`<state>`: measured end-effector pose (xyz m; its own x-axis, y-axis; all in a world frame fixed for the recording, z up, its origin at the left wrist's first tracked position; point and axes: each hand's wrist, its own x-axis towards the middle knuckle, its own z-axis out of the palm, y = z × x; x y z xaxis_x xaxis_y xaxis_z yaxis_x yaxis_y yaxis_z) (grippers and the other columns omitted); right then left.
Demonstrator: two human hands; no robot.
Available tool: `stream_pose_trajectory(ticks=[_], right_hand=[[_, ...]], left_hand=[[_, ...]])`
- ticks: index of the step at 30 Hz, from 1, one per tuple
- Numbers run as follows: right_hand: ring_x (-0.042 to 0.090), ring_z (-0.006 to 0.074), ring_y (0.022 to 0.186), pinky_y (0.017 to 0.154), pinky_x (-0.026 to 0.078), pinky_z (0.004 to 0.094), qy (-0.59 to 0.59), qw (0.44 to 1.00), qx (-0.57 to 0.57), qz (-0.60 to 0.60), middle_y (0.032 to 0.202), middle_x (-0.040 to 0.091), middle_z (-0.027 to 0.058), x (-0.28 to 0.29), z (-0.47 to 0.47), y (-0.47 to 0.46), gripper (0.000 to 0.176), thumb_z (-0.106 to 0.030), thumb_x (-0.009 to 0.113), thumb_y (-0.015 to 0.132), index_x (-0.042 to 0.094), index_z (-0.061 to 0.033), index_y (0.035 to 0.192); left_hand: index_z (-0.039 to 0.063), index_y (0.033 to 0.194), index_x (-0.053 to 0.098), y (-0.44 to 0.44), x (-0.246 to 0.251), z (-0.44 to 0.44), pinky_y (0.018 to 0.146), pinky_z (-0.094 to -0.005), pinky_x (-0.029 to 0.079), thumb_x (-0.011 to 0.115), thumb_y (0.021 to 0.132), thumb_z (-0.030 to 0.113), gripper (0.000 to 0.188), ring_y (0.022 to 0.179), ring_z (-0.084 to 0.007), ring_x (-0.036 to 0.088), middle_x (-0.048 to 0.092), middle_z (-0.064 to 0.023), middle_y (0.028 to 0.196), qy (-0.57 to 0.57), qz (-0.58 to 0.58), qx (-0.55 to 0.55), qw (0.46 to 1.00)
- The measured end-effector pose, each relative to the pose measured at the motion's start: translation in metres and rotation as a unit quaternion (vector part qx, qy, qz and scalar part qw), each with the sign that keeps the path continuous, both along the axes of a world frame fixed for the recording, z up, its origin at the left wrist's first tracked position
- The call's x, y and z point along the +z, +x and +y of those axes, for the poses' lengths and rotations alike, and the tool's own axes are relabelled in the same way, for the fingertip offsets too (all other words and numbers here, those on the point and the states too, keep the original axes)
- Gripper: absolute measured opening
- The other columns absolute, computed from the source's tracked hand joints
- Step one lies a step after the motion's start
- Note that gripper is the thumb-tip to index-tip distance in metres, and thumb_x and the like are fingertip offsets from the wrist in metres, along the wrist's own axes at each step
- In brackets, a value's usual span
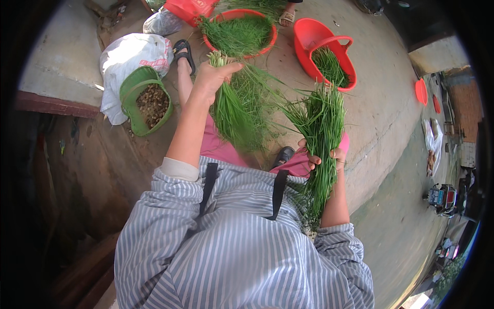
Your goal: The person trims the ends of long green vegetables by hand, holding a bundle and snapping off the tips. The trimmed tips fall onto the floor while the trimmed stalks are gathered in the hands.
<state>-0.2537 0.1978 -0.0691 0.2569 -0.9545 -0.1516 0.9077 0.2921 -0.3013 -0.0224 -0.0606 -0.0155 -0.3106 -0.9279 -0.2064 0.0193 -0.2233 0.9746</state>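
Pinched near its pale stem ends, a bunch of long grass-like greens (231, 112) hangs from my left hand (212, 79), with the tips drooping and partly blurred. My right hand (324, 156) grips a thicker bunch of the same greens (322, 116) around its middle. That bunch stands roughly upright, pale stem ends at the top, leaf tips hanging down by my striped apron (239, 255). A few loose blades stretch between the two bunches. Beneath them, more loose greens (256, 92) lie in a heap on the concrete floor between my feet.
A round red basin (274, 38) heaped with fine greens sits ahead. Right of it is a red handled basket (303, 38) holding greens. On the left, a green basket (133, 89) with brown lumps leans by a white sack (115, 58). Another person's sandalled foot (286, 18) shows behind.
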Motion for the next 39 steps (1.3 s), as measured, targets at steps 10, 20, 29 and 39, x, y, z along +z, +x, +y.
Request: stream_pose_trajectory(ticks=[10,20,29,39], right_hand=[[0.056,0.0172,0.061,0.057,0.056,0.0365,-0.062,0.995,-0.062,0.050,0.116,0.049,0.0298,0.008,0.001,0.002,0.079,-0.021,0.070,0.066,0.032,0.0135,0.126],[0.056,0.0215,0.058,0.052,0.055,0.0357,-0.028,0.996,-0.058,0.058,0.114,0.048,0.0335,0.015,0.002,0.008,0.085,-0.018,0.072,0.056,0.033,0.0138,0.126],[0.049,0.0124,0.070,0.064,0.045,0.0287,-0.040,0.979,-0.199,0.013,0.101,0.055,0.0107,0.002,0.002,0.008,0.061,-0.015,0.066,0.068,0.043,0.0025,0.122],[0.047,0.0131,0.065,0.058,0.041,0.0284,-0.024,0.971,-0.223,0.087,0.099,0.055,0.0103,0.031,-0.008,0.020,0.064,-0.011,0.066,0.064,0.044,-0.0005,0.123]], left_hand=[[-0.001,0.107,0.061,-0.013,-0.062,0.025,0.073,-0.0312,0.048,0.077,0.067,0.026,0.050,0.078,-0.0238,0.064,0.067,-0.0134,0.090,-0.176,-0.230,-0.138,0.947],[0.004,0.080,0.067,-0.024,0.021,0.065,0.051,-0.0206,0.037,0.076,0.076,0.021,0.019,0.056,-0.0042,0.048,0.056,0.0040,0.063,-0.066,0.017,-0.246,0.967],[0.001,0.080,0.068,-0.012,0.010,0.080,0.052,-0.0216,0.037,0.073,0.078,0.012,0.013,0.057,-0.0036,0.049,0.057,0.0035,0.064,-0.123,-0.008,-0.239,0.963],[0.002,0.078,0.066,0.015,0.006,0.064,0.043,-0.0189,0.033,0.074,0.078,0.016,0.016,0.051,-0.0030,0.047,0.058,0.0014,0.064,-0.060,0.055,-0.319,0.944]])
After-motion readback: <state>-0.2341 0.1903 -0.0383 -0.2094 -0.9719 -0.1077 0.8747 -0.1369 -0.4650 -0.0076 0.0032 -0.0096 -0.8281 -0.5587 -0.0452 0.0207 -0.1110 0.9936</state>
